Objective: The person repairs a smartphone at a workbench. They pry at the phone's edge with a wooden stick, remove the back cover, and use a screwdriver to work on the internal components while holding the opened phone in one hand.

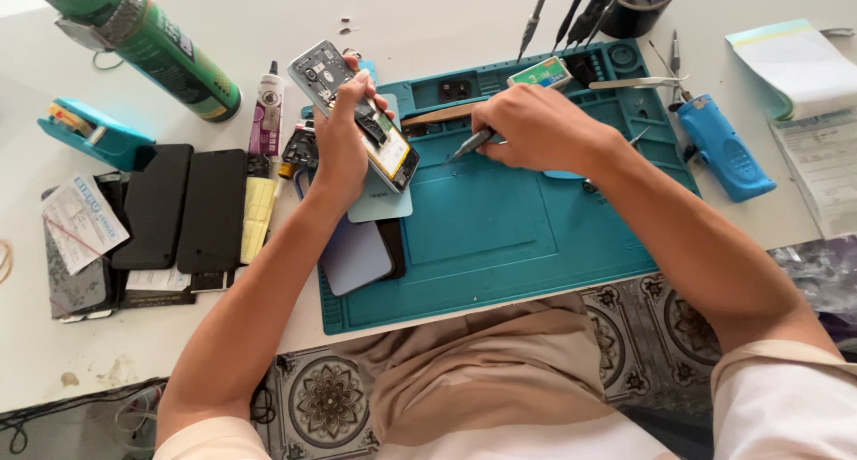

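My left hand (pixel 342 137) grips an opened phone (pixel 357 112) with its back cover off, circuitry and battery showing, tilted up above the teal work mat (pixel 500 237). My right hand (pixel 536 125) holds metal tweezers (pixel 471 144), their tip pointing left toward the phone, a short gap away. A pale blue back cover (pixel 379 201) lies on the mat just under the phone, and another light blue cover (pixel 355 256) rests at the mat's left edge.
Two black phones (pixel 183 208) and a cracked one with paper slips lie left. A green spray can (pixel 147 41), glue tube (pixel 267 112), teal tape dispenser (pixel 94 134), screwdrivers (pixel 571 9), a blue tool (pixel 725 152) and papers (pixel 803 76) surround the mat.
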A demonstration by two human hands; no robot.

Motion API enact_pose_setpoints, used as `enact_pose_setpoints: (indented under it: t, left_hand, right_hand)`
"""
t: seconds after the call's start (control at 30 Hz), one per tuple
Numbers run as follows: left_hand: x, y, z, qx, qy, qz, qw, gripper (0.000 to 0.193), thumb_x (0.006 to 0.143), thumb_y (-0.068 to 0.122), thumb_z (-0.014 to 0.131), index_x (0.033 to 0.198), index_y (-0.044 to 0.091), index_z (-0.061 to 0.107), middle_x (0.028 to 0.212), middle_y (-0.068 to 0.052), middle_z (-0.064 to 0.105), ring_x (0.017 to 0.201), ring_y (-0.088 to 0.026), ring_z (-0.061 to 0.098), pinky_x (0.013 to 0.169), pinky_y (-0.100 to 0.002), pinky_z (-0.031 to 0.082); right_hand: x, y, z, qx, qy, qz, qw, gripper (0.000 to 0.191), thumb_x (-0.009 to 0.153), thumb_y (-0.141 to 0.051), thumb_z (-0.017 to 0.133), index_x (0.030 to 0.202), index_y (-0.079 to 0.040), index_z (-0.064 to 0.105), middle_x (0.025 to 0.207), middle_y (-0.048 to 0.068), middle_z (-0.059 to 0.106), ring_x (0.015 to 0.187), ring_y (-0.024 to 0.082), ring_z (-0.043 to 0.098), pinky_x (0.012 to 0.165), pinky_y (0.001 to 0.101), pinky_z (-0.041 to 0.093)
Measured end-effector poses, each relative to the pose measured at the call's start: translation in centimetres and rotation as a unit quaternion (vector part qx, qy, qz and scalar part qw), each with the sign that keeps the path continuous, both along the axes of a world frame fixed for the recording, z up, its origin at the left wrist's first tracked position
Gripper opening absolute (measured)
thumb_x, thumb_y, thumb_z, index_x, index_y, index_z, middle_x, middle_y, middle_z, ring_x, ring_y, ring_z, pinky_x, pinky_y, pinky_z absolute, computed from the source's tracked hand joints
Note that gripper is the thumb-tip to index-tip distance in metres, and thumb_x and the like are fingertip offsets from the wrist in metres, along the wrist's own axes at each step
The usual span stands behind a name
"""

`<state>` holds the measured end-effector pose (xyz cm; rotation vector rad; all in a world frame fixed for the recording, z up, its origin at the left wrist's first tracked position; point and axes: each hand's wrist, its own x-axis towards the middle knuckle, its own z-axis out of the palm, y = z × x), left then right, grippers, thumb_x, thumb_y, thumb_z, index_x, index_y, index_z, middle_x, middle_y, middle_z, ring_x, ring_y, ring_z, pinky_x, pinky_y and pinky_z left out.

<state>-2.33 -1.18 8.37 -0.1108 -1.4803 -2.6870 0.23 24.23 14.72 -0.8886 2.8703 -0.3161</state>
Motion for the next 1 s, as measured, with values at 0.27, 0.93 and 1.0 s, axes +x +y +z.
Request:
enact_pose_setpoints:
  t: [0.27, 0.93, 1.0]
  left_hand:
    - [0.0, 0.0, 0.2, -0.019, 0.006, 0.002, 1.000, 0.032, 0.097, 0.020, 0.064, 0.127, 0.011, 0.056, 0.088, -0.002, 0.056, 0.079, -0.012, 0.062, 0.073, -0.032, 0.057]
    - [0.4, -0.1, 1.1, -0.008, -0.014, -0.018, 1.000, 0.036, 0.097, 0.020, 0.064, 0.130, 0.010, 0.053, 0.090, -0.004, 0.056, 0.079, -0.015, 0.062, 0.072, -0.034, 0.057]
    - [0.4, -0.1, 1.0, 0.014, -0.019, -0.027, 0.999, 0.035, 0.097, 0.019, 0.065, 0.128, 0.010, 0.052, 0.090, -0.005, 0.056, 0.079, -0.016, 0.061, 0.071, -0.033, 0.056]
  right_hand:
    - [-2.0, 4.0, 0.8, 0.017, 0.096, -0.058, 0.994, 0.033, 0.090, -0.025, 0.077, 0.116, -0.008, 0.070, 0.108, 0.017, 0.070, 0.102, 0.037, 0.067, 0.085, 0.0492, 0.052]
    - [0.0, 1.4, 2.2, -0.138, 0.057, 0.066, 0.987, 0.018, 0.075, -0.012, 0.075, 0.088, 0.000, 0.071, 0.081, 0.010, 0.072, 0.073, 0.023, 0.072, 0.069, 0.0366, 0.058]
    - [-0.1, 1.8, 2.6, -0.173, 0.070, 0.065, 0.980, 0.021, 0.076, -0.013, 0.076, 0.089, 0.001, 0.069, 0.078, 0.010, 0.071, 0.072, 0.023, 0.071, 0.067, 0.0364, 0.057]
